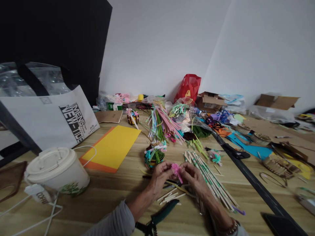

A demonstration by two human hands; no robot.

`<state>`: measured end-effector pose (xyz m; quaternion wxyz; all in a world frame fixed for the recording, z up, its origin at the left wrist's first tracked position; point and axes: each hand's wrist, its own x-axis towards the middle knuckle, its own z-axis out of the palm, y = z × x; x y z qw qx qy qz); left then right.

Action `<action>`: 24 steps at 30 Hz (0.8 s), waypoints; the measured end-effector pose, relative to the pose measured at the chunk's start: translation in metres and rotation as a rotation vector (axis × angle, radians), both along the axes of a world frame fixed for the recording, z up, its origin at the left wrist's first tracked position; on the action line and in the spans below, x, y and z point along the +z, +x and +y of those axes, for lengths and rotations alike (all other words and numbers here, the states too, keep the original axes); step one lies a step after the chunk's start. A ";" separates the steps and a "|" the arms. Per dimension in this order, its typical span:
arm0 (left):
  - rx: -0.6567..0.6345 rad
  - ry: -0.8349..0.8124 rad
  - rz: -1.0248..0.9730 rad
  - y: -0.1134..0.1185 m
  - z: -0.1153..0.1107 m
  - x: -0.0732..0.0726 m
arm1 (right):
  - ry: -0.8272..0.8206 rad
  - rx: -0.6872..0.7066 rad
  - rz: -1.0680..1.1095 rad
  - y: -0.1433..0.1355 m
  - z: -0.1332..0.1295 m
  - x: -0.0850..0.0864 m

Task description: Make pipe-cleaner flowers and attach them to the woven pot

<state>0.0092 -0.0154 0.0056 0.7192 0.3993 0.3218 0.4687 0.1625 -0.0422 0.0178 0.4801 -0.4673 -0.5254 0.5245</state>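
A small pink flower-like piece [175,168] with a short stem hanging down is held between both hands above the wooden table. My left hand [161,175] pinches its left side. From the right, the closed fingers of my right hand [192,175] grip it too. Just beyond my left hand sits a round bundle of green, pink and dark fuzzy stems [154,154]. Short cut sticks [170,196] lie beneath the hands, near dark-handled pliers [164,211]. Long sticks with green-patterned wrapping [211,180] lie to the right of my right hand.
Colored pipe cleaners [163,124] are piled behind the hands. Yellow sheets [115,147], a white lidded pot [57,170] with cords and a large bag [46,121] stand left. A black strip [256,183] crosses the right side; a red bag [188,88] stands behind.
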 end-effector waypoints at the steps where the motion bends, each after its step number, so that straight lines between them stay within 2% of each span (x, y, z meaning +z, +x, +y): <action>1: -0.004 -0.004 -0.002 0.000 -0.001 0.002 | 0.001 0.006 -0.005 0.000 0.000 0.000; 6: -0.019 -0.012 0.000 -0.001 -0.002 0.005 | 0.000 0.024 0.017 0.002 0.002 -0.007; 14: -0.004 -0.005 0.096 0.000 0.000 -0.001 | 0.009 0.118 -0.014 0.005 0.002 -0.005; 24: 0.018 -0.012 0.086 -0.001 -0.002 -0.002 | 0.087 0.106 -0.315 0.008 -0.001 -0.004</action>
